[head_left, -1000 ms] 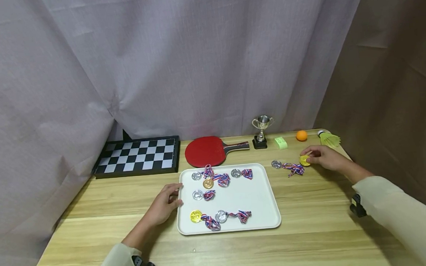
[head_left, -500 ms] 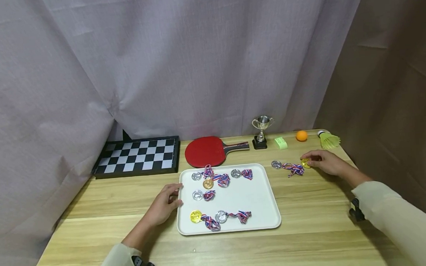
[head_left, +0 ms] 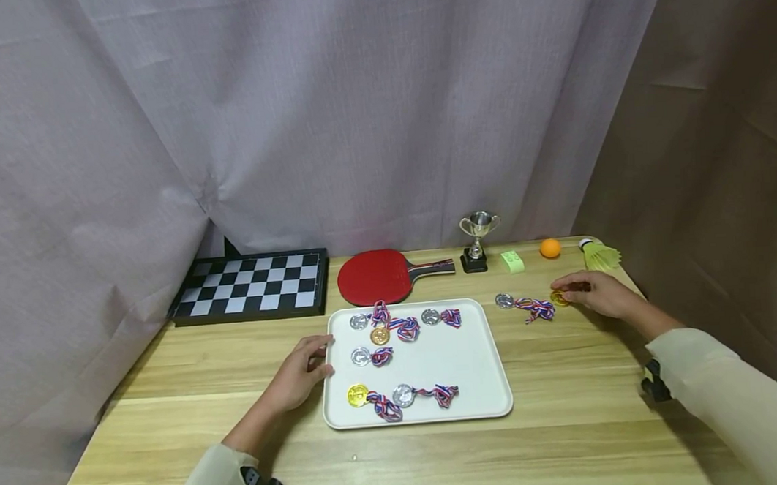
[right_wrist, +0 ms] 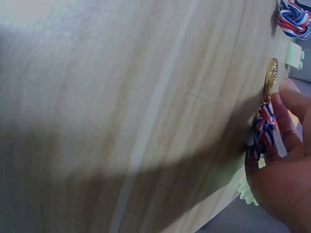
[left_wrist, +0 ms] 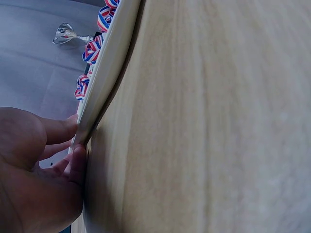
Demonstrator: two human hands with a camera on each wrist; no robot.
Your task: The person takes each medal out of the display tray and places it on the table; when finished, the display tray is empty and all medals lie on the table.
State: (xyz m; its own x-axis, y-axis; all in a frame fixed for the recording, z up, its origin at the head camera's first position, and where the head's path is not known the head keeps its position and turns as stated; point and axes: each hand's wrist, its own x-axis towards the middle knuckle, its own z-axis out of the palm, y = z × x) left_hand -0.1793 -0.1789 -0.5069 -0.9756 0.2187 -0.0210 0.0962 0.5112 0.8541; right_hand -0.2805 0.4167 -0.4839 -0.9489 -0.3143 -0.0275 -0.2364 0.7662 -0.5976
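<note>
My right hand (head_left: 598,294) is low over the table's right side, its fingertips at a gold medal (head_left: 559,299). In the right wrist view the medal (right_wrist: 271,80) is seen edge-on near the wood, its bunched red, white and blue ribbon (right_wrist: 264,128) among the fingers. Just left of it lies a silver medal (head_left: 504,301) with a knotted ribbon. My left hand (head_left: 301,373) holds the left edge of a white tray (head_left: 463,407), thumb and fingers on the rim. On the tray lie several silver and gold medals, including a gold medal (head_left: 358,395) at the front left.
Along the back stand a chessboard (head_left: 252,282), a red table tennis bat (head_left: 373,276), a small trophy cup (head_left: 477,238), a pale green block (head_left: 512,261), an orange ball (head_left: 550,248) and a yellow shuttlecock (head_left: 600,255). A grey curtain (head_left: 381,111) hangs behind.
The gold medal at my right hand has dropped slightly and moved a little right, its face less visible now. My left hand and the tray stay where they were.
</note>
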